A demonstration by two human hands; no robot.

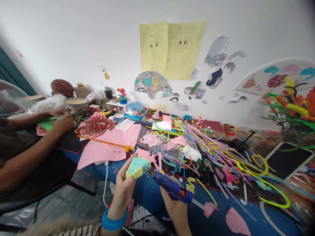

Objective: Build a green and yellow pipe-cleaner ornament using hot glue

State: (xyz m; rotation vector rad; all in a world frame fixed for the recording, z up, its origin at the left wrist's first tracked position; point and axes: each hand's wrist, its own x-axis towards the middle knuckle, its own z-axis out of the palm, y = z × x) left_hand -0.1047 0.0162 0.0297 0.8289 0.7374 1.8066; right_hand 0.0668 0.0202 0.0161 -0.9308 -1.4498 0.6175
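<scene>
My left hand (123,186), with a blue band on its wrist, grips a small fuzzy craft piece (137,166) that is turquoise on top with a ruffled yellow edge. In my right hand (176,206) is a blue hot glue gun (169,185), a clear glue stick poking from its back end. The gun's nozzle points at the right edge of the craft piece, close to or touching it. Just right of the gun lies a coiled yellow pipe cleaner (190,186). Torn pink paper (236,221) rests on the blue table cover further right.
Many coloured pipe cleaners (197,141) are heaped across the table's middle and right. Pink sheets (105,147) lie at left, crossed by an orange pipe cleaner. A co-worker's hands (62,121) work at far left. At right are a tablet (289,160) and a pipe-cleaner bouquet (295,108).
</scene>
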